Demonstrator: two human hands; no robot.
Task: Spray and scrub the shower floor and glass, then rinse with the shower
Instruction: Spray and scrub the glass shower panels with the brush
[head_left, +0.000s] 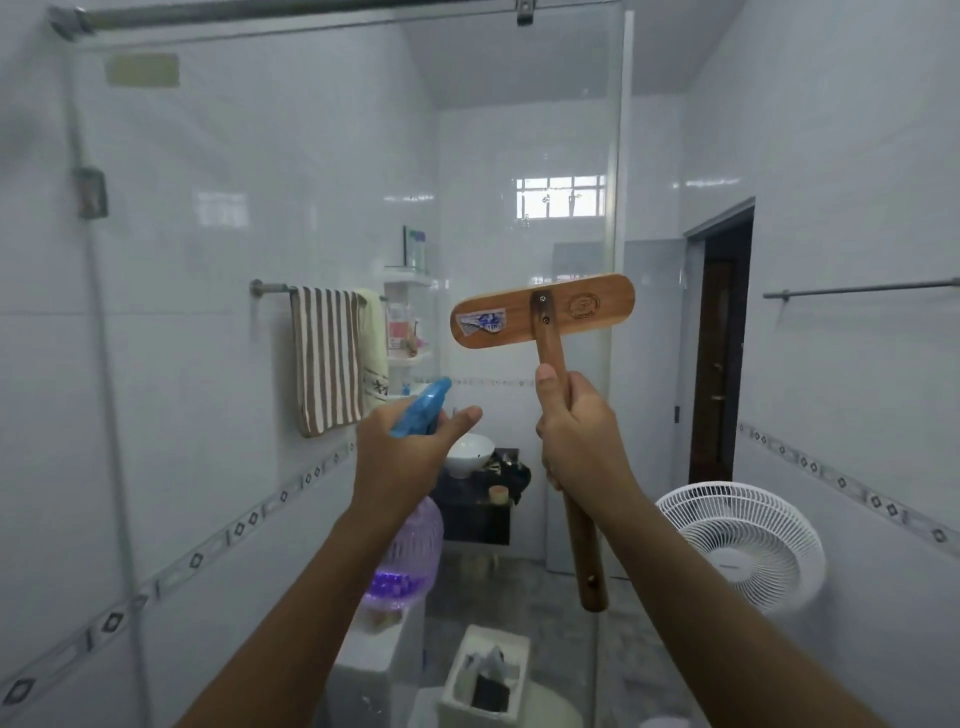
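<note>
My left hand (405, 457) grips a spray bottle (413, 551) with a blue trigger head and a clear purple body, its nozzle aimed at the glass panel (218, 312) in front of me. My right hand (576, 436) holds the handle of a wooden scrub brush (543, 312), raised upright. The brush's oblong wooden back faces me and its bristle side faces the glass; whether the bristles touch the glass I cannot tell. The shower floor is out of view.
Through the glass I see a striped towel (327, 358) on a rail, a corner shelf (410, 317) with bottles, a basin (470, 452) and a toilet tank (374, 670). A white fan (748, 545) stands at the right, near a dark doorway (719, 353).
</note>
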